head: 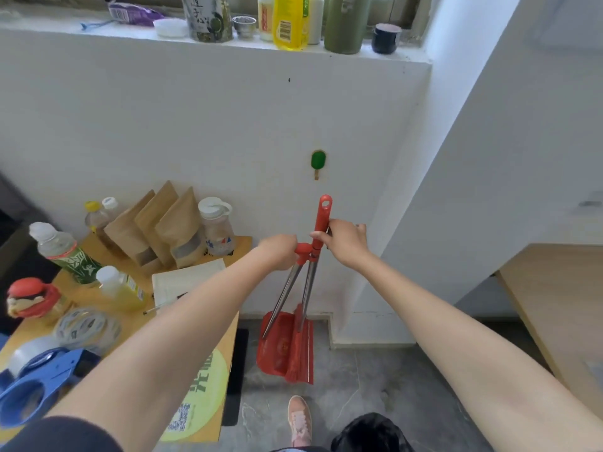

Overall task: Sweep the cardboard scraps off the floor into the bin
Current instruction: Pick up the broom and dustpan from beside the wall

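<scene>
A: Start at the fingers. The right hand (346, 241) has its fingers curled tight round the red plastic grip of the steel-shafted broom (321, 223). The left hand (280, 251) is closed on the shorter red-capped handle of the red plastic dustpan (283, 347).

B: And the two are clipped together?

A: It looks so; a red clip joins the shafts just beside the left hand, and the red bristles sit in the pan on the grey stone floor (375, 386), against the white wall (228, 125).

B: What could go wrong?

A: If the clip gives suddenly, the left elbow could swing into the bottles on the cardboard box (225, 370) beside it.

B: The cardboard scraps? The bin?

A: Neither shows here, so sweeping hasn't begun.
</scene>
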The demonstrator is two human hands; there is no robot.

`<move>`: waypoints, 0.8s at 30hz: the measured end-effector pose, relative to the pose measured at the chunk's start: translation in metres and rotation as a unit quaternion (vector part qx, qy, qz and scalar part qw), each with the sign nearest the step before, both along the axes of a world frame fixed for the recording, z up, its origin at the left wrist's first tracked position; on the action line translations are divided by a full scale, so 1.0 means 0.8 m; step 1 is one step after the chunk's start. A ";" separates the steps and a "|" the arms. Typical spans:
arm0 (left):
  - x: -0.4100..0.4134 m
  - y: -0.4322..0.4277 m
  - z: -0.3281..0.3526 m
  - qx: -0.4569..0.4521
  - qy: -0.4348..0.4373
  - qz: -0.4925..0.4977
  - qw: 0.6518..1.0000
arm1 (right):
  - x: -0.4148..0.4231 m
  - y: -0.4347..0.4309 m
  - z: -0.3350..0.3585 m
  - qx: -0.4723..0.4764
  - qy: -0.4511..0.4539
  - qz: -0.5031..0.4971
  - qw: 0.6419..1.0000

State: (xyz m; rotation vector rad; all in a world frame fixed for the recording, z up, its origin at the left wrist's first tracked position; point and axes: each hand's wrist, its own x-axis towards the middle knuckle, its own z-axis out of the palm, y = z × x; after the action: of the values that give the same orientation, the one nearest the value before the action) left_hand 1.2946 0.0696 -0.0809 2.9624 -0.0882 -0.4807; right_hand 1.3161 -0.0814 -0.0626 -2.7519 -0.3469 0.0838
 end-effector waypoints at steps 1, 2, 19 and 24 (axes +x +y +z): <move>-0.020 0.000 -0.001 -0.002 0.002 -0.003 1.000 | -0.021 0.002 -0.002 -0.006 0.002 -0.006 1.000; -0.039 0.001 -0.004 -0.006 0.003 -0.003 1.000 | -0.043 0.003 -0.006 -0.009 0.002 -0.013 1.000; -0.258 -0.016 -0.040 0.014 -0.104 -0.051 0.993 | -0.276 -0.021 -0.025 0.048 -0.024 -0.079 0.995; -0.302 -0.024 -0.044 0.027 -0.062 -0.056 0.996 | -0.319 -0.034 -0.035 0.046 -0.013 -0.060 0.997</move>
State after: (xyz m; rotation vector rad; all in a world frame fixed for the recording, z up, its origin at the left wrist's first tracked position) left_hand 1.0530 0.0503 -0.1163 3.0501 -0.2594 -0.3174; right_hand 1.0608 -0.1085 -0.0903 -2.6766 -0.1865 0.0008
